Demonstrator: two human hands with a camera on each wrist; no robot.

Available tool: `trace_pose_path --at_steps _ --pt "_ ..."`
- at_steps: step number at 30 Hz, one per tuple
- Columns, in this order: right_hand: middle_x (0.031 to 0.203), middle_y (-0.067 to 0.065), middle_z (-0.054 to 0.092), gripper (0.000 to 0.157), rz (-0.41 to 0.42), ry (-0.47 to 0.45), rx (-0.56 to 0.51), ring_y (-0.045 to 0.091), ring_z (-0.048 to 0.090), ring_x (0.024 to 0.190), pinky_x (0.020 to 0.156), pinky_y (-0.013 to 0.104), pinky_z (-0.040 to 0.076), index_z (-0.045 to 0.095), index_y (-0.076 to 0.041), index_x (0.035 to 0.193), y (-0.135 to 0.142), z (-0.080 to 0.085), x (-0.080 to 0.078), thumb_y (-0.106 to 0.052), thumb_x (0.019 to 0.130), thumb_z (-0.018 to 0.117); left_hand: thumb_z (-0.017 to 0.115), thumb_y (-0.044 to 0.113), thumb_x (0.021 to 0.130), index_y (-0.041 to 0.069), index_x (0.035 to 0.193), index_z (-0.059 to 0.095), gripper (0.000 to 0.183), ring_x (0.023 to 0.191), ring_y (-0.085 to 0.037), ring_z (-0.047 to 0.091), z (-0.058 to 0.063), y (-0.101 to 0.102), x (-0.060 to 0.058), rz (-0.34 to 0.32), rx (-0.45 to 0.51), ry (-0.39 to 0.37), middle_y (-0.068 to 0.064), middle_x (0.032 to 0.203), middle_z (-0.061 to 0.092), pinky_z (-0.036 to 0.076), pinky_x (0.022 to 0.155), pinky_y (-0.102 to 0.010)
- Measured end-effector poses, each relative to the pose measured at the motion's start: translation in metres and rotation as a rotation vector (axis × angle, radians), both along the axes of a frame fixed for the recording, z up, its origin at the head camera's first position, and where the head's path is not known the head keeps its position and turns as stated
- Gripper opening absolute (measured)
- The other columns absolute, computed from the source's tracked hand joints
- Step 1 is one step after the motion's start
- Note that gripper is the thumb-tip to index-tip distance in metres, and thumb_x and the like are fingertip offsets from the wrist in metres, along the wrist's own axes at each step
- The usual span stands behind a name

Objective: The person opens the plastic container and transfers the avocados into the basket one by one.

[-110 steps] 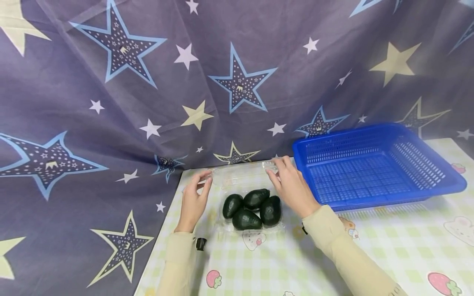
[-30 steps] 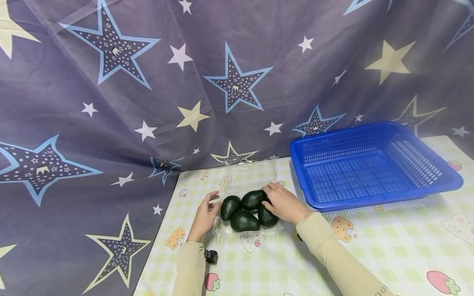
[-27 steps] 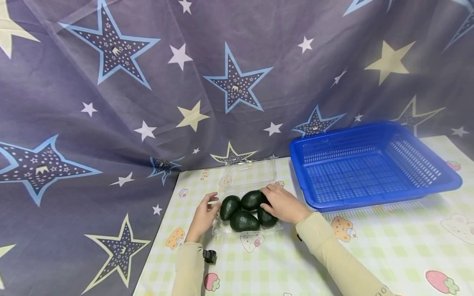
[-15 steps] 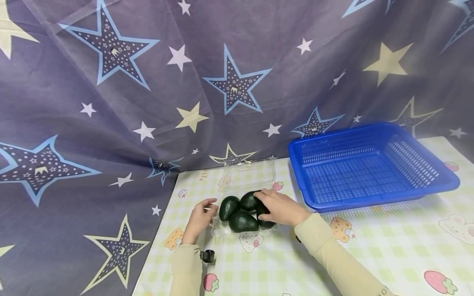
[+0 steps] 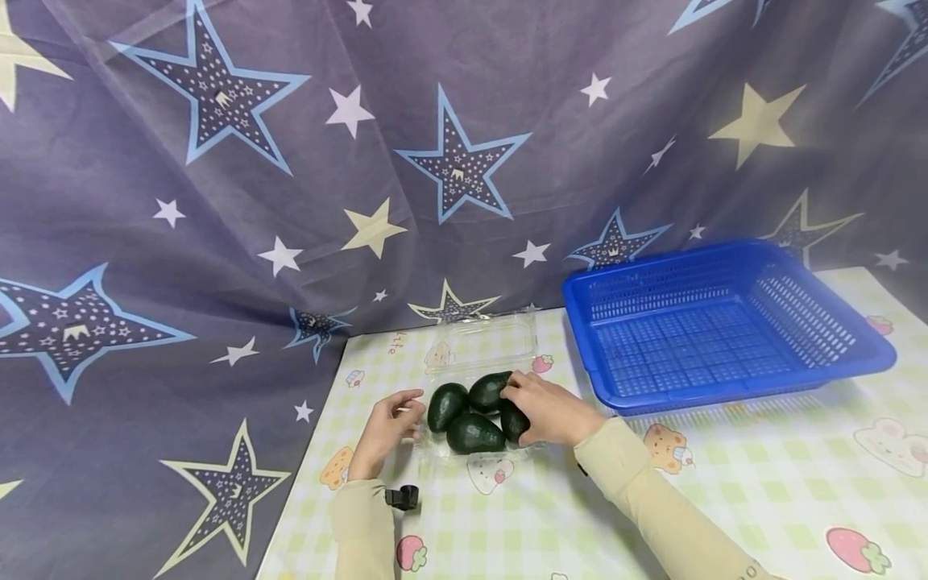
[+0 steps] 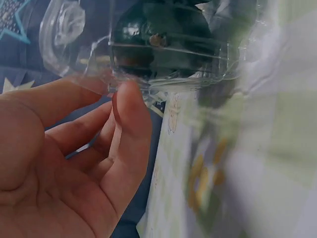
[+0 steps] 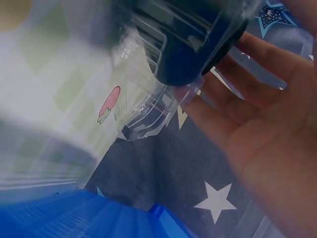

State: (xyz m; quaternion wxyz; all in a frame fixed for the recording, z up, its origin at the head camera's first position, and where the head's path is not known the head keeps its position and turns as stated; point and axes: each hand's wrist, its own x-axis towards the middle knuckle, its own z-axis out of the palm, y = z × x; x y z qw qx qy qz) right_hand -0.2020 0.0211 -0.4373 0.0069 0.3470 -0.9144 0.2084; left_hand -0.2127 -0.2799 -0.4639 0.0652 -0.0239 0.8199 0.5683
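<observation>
Several dark green avocados sit in a clear plastic clamshell box (image 5: 437, 449), whose lid (image 5: 500, 341) lies folded back behind them. My right hand (image 5: 557, 411) reaches in over the right side, its fingers curled round the right-hand avocado (image 5: 514, 422), which they partly cover. In the right wrist view this avocado (image 7: 179, 69) shows behind the clear wall. On the other side, my left hand (image 5: 387, 431) pinches the box's left edge. The left wrist view shows the thumb against the clear wall, just below an avocado (image 6: 161, 37); the remaining fingers are loosely bent.
A blue slotted plastic basket (image 5: 706, 338) stands on the right of the table. The checked tablecloth (image 5: 507, 532) carries cartoon prints. A star-patterned curtain (image 5: 464, 48) hangs along the table's back and left edges.
Both hands have come down from the lid, which now lies back flat. My left hand has moved to the box's left side; my right hand has closed round the right-hand avocado.
</observation>
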Motion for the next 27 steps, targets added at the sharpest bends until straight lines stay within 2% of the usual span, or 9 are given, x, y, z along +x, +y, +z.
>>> trace_pose_path --at_steps 8,13,20,27 --pt "0.111 0.012 0.056 0.061 -0.009 -0.002 0.011 0.028 0.056 0.105 0.093 0.041 0.054 0.066 0.0 0.117 -0.002 -0.002 0.001 -0.015 0.064 0.093 0.064 0.015 0.098 0.001 0.135 0.058 0.04 0.075 -0.019 0.062 -0.008 -0.006 0.001 -0.011 0.068 0.0 -0.015 0.108 0.057 0.061 0.064 -0.028" --pt "0.11 0.011 0.056 0.06 -0.015 0.005 0.021 0.028 0.056 0.104 0.093 0.041 0.055 0.067 -0.001 0.115 -0.001 -0.002 0.001 -0.012 0.063 0.094 0.065 0.017 0.098 0.001 0.136 0.058 0.042 0.077 -0.02 0.063 -0.011 -0.008 -0.001 -0.03 0.091 0.002 -0.015 0.108 0.057 0.061 0.065 -0.028" --pt "0.108 0.009 0.059 0.051 0.024 0.093 0.013 0.025 0.056 0.101 0.091 0.038 0.055 0.074 -0.009 0.112 -0.001 -0.005 0.0 -0.016 0.065 0.091 0.067 0.017 0.097 0.0 0.135 0.059 0.042 0.072 -0.019 0.064 -0.012 -0.012 -0.003 -0.03 0.102 -0.01 -0.014 0.108 0.057 0.062 0.064 -0.029" --pt "0.106 0.005 0.061 0.049 0.02 0.14 -0.019 0.02 0.058 0.099 0.074 0.038 0.058 0.075 -0.016 0.11 0.003 -0.01 -0.001 -0.026 0.064 0.089 0.067 0.017 0.096 0.003 0.134 0.061 0.041 0.075 -0.019 0.063 -0.011 -0.012 -0.004 -0.027 0.098 -0.027 -0.015 0.11 0.057 0.061 0.061 -0.026"
